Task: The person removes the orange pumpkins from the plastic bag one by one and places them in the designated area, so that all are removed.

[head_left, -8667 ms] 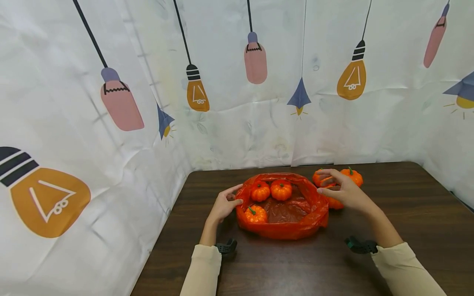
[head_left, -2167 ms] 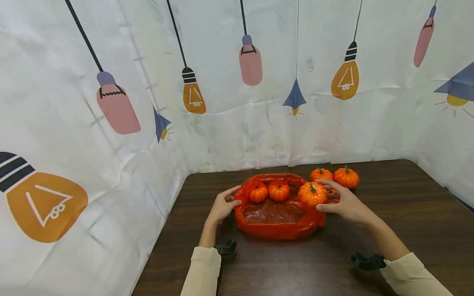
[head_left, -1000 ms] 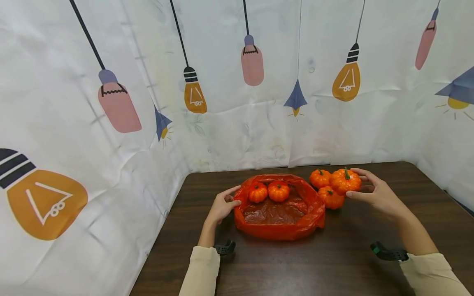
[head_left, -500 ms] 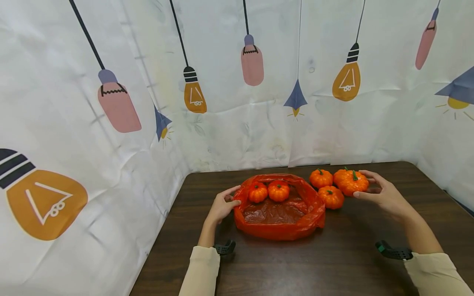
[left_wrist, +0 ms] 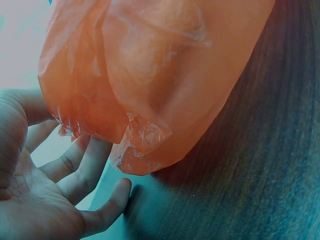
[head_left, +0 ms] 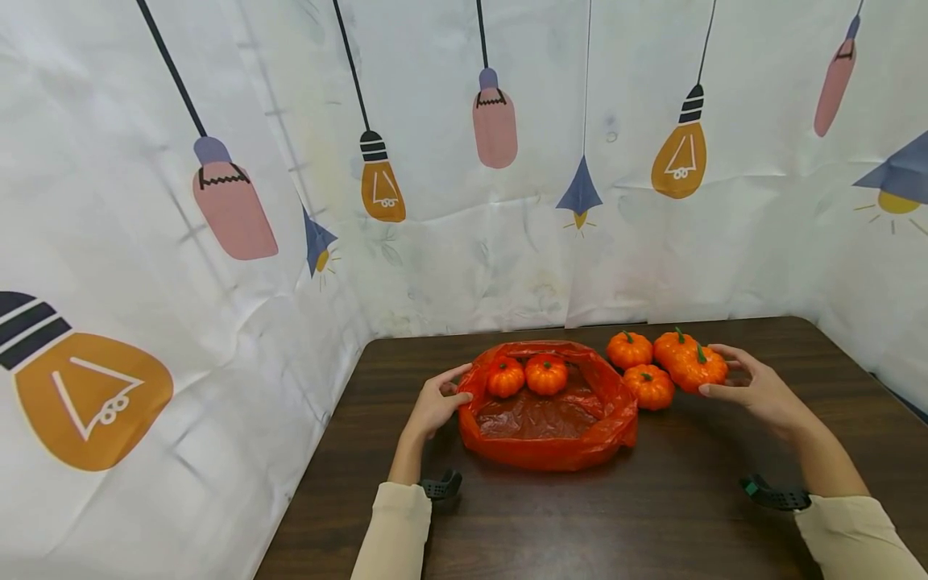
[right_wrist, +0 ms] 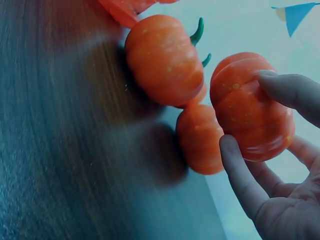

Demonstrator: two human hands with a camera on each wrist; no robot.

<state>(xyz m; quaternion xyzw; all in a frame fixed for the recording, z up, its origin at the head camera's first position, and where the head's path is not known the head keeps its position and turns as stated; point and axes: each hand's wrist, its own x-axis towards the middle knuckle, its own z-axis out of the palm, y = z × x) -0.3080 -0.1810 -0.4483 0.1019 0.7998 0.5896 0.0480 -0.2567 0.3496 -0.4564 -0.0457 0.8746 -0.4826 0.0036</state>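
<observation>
A red plastic bag [head_left: 551,455] stands with its mouth spread wide and its rim rolled down. Two small orange pumpkins [head_left: 546,374] sit inside it, at the back left. At the bag's left rim, my left hand [head_left: 432,405] pinches the plastic [left_wrist: 90,115] between thumb and fingers. My right hand [head_left: 761,391] grips another orange pumpkin [head_left: 698,367] from its right side, thumb and fingertips around it. In the right wrist view this held pumpkin [right_wrist: 252,107] is raised off the table, beside the other pumpkins.
Three more pumpkins stand right of the bag: one at the back [head_left: 629,350], one in front [head_left: 648,387], and one [head_left: 673,346] partly behind the held one. The dark wooden table [head_left: 565,532] ends at a white printed curtain [head_left: 464,266] behind and on the left.
One pumpkin has left the bag: my right hand lifted it over the right rim to the pumpkins there, then lately a little further right and lower. My left hand stays at the rim.
</observation>
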